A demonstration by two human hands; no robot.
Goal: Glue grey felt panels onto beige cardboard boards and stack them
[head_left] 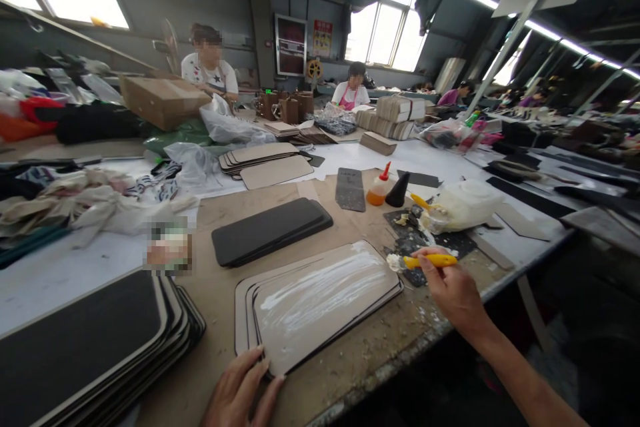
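My right hand point(453, 290) grips the yellow handle of a glue brush point(433, 261), whose bristle end is caked with white paste. That end is by the right edge of the top beige panel point(325, 307), which carries streaky white glue. Several rounded panels lie stacked under it. At the stack's near left corner, my left hand point(245, 383) rests with fingers spread, its tips touching the panel edge. A white plastic jug point(465, 205) lies behind the brush, with a second yellow-handled tool point(421, 202) at its mouth.
Black rounded panels point(270, 230) lie behind the glued stack. A tall pile of black-faced panels point(80, 347) fills the left front. An orange glue bottle point(377, 190) and a black cone point(399, 190) stand further back. Two people point(210, 73) sit across the table; others are farther right.
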